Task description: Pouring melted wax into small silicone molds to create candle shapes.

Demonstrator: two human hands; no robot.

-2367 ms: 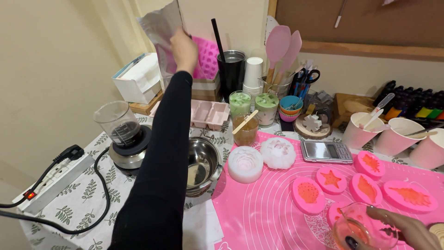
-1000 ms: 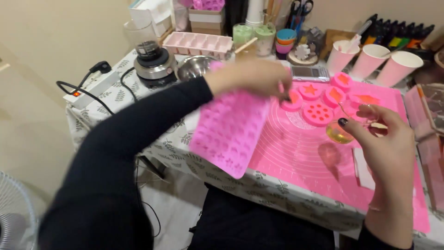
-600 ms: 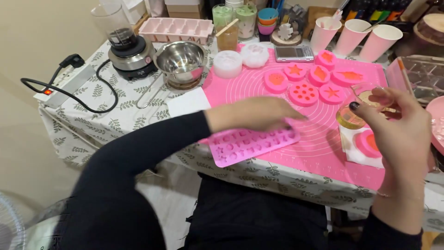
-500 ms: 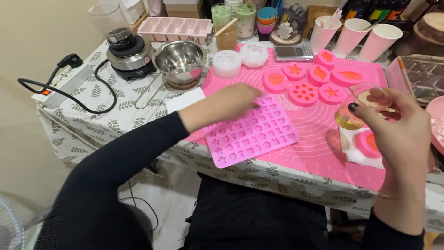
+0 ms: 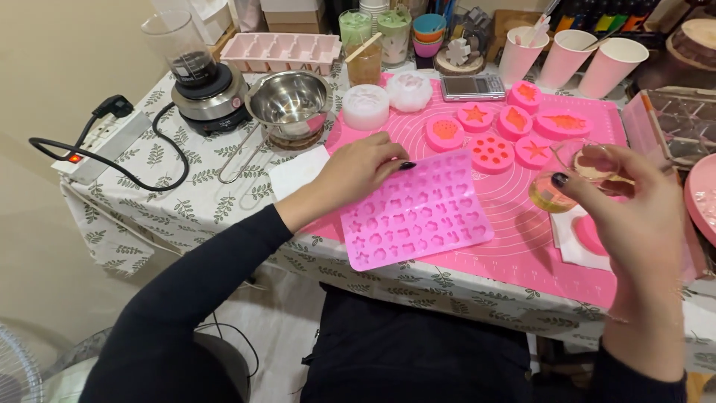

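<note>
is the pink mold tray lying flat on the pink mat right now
Yes, the pink mold tray lies flat on the pink mat, with the left hand on its edge.

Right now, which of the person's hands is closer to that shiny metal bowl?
The left. The left hand rests on the pink mould tray, just in front of the steel bowl. The right hand is far across the mat, holding a small clear cup.

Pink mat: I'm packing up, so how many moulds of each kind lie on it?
Small pink moulds: 7
White round moulds: 2
Large pink many-cavity mould: 1
Total: 10
Pink shape on the paper by the right hand: unclear, not counted.
</note>
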